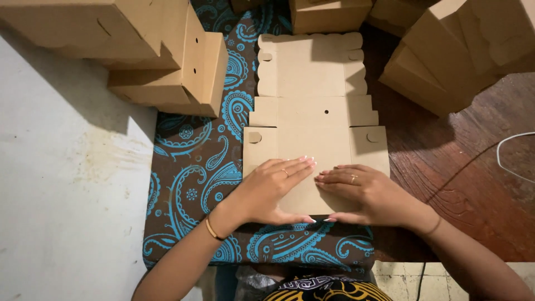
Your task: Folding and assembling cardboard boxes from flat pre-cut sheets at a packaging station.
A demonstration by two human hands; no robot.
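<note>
A flat, unfolded brown cardboard box blank (313, 100) lies on a brown cloth with a blue paisley pattern (195, 167). Both of my hands rest palm down on its near panel, fingertips almost meeting in the middle. My left hand (267, 192) presses the left part, with a ring on one finger and a bangle at the wrist. My right hand (365, 195) presses the right part, also wearing a ring. Neither hand grips anything; the fingers lie flat and close together on the card.
Folded cardboard boxes stand stacked at the upper left (167, 61), top centre (329, 14) and upper right (451, 50). A pale floor (67, 184) lies left of the cloth, dark wood (473, 184) to the right with a thin white cable (510, 156).
</note>
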